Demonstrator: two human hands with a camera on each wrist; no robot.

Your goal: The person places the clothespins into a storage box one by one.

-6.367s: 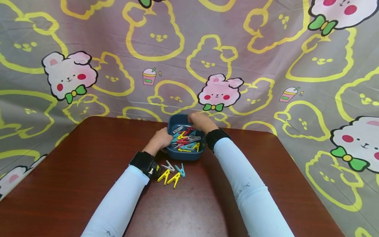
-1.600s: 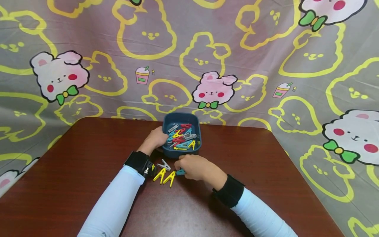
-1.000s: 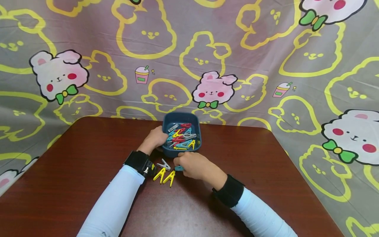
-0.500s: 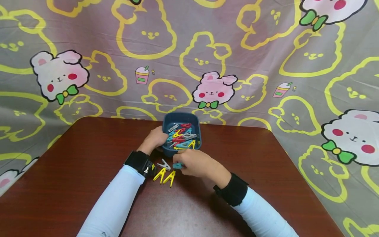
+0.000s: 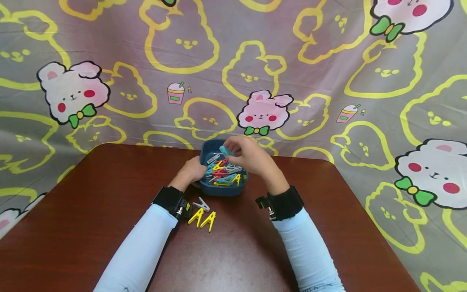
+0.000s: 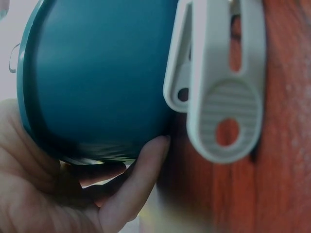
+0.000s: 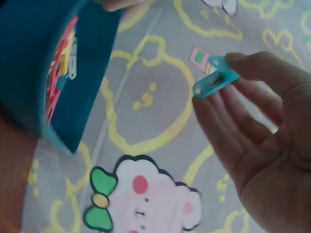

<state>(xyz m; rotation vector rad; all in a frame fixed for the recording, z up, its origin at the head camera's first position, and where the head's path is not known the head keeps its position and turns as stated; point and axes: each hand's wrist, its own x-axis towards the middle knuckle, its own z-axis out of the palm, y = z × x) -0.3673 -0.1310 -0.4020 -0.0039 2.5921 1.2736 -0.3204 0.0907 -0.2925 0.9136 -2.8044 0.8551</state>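
My left hand (image 5: 191, 169) grips the left side of a dark blue plastic bin (image 5: 223, 191). In the left wrist view, fingers and thumb wrap the bin's wall (image 6: 104, 73). Inside lies a heap of red, yellow, blue and grey clothespins (image 5: 219, 173). Above the bin's right part, my right hand (image 5: 253, 157) pinches a light blue clothespin (image 5: 226, 151). The right wrist view shows that clothespin (image 7: 216, 81) between thumb and fingertips, raised off the heap. In front of the bin lie a grey clothespin (image 5: 202, 205) and two yellow clothespins (image 5: 208, 221).
The bin stands near the far edge of a reddish-brown table (image 5: 109, 211). Behind that edge hangs a grey cloth (image 5: 317, 134) printed with rabbits and yellow outlines. A grey clothespin (image 6: 226, 109) lies close beside the bin in the left wrist view.
The right hand has picked the blue clothespin off the table and carried it up and away over the bin. The left hand stays on the bin.
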